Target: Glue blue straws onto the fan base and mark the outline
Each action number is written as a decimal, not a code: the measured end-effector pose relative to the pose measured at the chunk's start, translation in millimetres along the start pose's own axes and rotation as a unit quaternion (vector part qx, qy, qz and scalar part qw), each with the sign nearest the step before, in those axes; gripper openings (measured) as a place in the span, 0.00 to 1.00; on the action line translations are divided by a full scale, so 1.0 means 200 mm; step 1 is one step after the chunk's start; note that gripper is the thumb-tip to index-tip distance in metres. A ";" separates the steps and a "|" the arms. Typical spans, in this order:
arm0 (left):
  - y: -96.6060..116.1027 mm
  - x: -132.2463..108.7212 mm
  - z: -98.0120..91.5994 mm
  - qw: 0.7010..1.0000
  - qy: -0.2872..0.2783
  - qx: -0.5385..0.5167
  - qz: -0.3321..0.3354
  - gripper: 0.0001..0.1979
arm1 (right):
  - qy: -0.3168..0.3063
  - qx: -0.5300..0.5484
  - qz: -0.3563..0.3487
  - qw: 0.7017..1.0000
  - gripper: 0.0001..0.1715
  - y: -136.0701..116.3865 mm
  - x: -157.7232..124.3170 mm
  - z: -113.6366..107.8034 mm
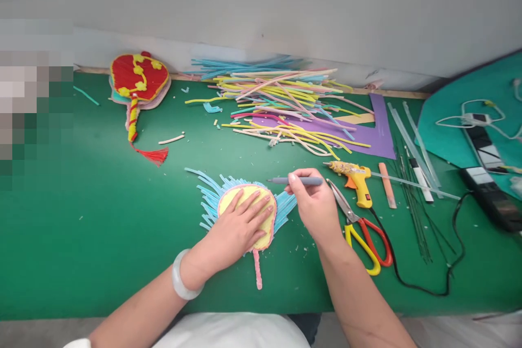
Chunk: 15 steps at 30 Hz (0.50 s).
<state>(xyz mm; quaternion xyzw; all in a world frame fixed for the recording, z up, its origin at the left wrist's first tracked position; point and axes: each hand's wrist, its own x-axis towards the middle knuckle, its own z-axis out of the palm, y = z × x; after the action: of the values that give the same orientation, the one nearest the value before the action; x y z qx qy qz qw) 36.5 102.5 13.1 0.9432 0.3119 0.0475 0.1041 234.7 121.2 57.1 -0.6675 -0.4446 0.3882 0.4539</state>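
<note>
My left hand (244, 220) lies flat with its fingers spread on a yellow fan (232, 201) edged in pink. The fan's pink handle (257, 269) points toward me. From under the fan, light blue pipe cleaners (210, 201) stick out to the left, the top and the right. A grey pen (302, 180) is held by my right hand (312, 204), its tip pointing left just above the fan's upper right edge. Right of that hand lie scissors (356, 228) with one red and one yellow handle, and a yellow glue gun (354, 176) with a glue stick in it.
A red fan (138, 76) with yellow blossoms and a tassel lies at the back left. Several coloured pipe cleaners (285, 92) are heaped over purple sheet (381, 125). Glue sticks (414, 141), green wires (416, 217), a black cord (432, 292) and a power strip (489, 196) occupy the right. A pixelated patch covers the far left.
</note>
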 end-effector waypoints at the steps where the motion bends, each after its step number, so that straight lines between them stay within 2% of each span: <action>1: 0.00 0.00 0.00 1.000 0.007 0.004 0.000 0.28 | -0.014 -0.003 0.005 1.000 0.17 0.00 0.02 0.03; 6: 0.00 0.00 0.03 0.999 0.034 0.022 0.001 0.27 | -0.037 -0.045 0.014 0.998 0.16 0.05 0.02 0.10; 15: -0.01 0.02 0.03 0.997 0.075 0.036 0.005 0.23 | -0.030 -0.046 0.043 0.998 0.15 0.14 -0.01 0.09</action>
<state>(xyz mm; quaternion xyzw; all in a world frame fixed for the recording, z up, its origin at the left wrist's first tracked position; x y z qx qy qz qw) 39.1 105.6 6.0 0.9417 0.3155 0.1072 0.0461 223.6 118.3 24.5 -0.6943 -0.4463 0.4065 0.3918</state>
